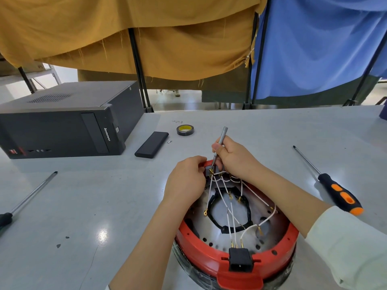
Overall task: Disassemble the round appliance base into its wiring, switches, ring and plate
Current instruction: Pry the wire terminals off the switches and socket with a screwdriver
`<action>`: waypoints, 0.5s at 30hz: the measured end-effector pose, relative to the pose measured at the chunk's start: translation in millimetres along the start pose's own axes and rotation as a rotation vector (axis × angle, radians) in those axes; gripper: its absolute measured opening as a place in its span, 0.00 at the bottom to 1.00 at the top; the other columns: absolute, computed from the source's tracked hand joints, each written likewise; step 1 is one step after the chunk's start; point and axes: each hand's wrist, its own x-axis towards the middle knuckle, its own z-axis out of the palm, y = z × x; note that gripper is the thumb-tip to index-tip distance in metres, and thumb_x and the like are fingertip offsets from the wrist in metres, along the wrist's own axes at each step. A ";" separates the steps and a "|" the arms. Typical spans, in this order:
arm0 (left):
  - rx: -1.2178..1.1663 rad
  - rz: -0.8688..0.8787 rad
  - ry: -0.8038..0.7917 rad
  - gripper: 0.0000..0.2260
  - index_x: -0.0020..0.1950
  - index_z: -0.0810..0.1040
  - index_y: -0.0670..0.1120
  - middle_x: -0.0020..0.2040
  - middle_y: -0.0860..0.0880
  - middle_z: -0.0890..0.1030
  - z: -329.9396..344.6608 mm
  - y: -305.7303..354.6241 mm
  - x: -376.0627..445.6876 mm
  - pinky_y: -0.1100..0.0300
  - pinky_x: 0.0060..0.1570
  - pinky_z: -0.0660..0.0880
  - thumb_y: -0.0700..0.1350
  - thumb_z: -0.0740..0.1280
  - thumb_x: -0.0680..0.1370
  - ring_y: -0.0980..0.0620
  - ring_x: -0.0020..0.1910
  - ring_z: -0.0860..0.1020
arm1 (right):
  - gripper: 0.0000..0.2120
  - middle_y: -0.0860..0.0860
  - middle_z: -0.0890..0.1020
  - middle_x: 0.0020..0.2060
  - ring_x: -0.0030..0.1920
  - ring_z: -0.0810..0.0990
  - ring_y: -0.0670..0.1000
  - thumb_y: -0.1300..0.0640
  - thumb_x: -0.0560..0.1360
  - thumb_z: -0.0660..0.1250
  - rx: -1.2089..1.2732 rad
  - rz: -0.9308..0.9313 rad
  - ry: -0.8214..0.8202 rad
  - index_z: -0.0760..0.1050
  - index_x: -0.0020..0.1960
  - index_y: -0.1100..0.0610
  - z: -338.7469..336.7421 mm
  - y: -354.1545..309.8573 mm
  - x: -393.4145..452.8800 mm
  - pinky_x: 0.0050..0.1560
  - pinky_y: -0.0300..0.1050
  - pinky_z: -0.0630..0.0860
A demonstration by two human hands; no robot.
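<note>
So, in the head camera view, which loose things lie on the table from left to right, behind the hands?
Long screwdriver → computer case → flat black case → small bit → tape roll → orange-handled screwdriver.

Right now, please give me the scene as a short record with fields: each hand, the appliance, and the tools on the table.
left hand: grips the far edge of the red ring at the switches
right hand: holds a slim silver driver, tip down at the switch terminals
appliance base: white wires still attached, black socket at near rim
table tools: orange-black screwdriver right, long screwdriver left, tape roll
</note>
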 end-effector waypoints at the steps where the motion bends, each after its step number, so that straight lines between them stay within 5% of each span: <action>1: 0.001 0.002 0.000 0.16 0.63 0.76 0.52 0.61 0.50 0.78 0.0 0.0 -0.1 0.59 0.51 0.69 0.40 0.58 0.78 0.48 0.60 0.74 | 0.07 0.46 0.76 0.28 0.31 0.74 0.45 0.48 0.81 0.53 -0.023 0.018 -0.005 0.67 0.47 0.48 0.3 -0.9 2.5 0.41 0.47 0.72; 9: 0.004 0.004 0.000 0.17 0.63 0.76 0.52 0.60 0.49 0.79 -0.2 1.3 -0.9 0.60 0.49 0.68 0.39 0.58 0.78 0.48 0.59 0.75 | 0.16 0.54 0.79 0.53 0.51 0.77 0.55 0.48 0.81 0.53 -0.220 0.157 -0.069 0.71 0.58 0.58 1.4 -12.2 21.7 0.55 0.51 0.72; 13: 0.002 0.000 -0.003 0.17 0.63 0.76 0.51 0.60 0.49 0.79 -0.3 1.6 -0.6 0.61 0.49 0.67 0.39 0.58 0.78 0.48 0.59 0.75 | 0.16 0.55 0.78 0.52 0.51 0.76 0.55 0.49 0.81 0.52 -0.296 0.178 -0.108 0.71 0.57 0.59 1.4 -14.6 26.1 0.54 0.50 0.71; 15: -0.002 -0.004 -0.004 0.17 0.64 0.76 0.52 0.60 0.50 0.79 -0.2 1.5 -0.4 0.62 0.49 0.67 0.39 0.58 0.78 0.48 0.59 0.75 | 0.14 0.52 0.78 0.44 0.44 0.76 0.52 0.49 0.81 0.52 -0.206 0.173 -0.103 0.71 0.52 0.57 0.1 -11.6 23.5 0.48 0.48 0.71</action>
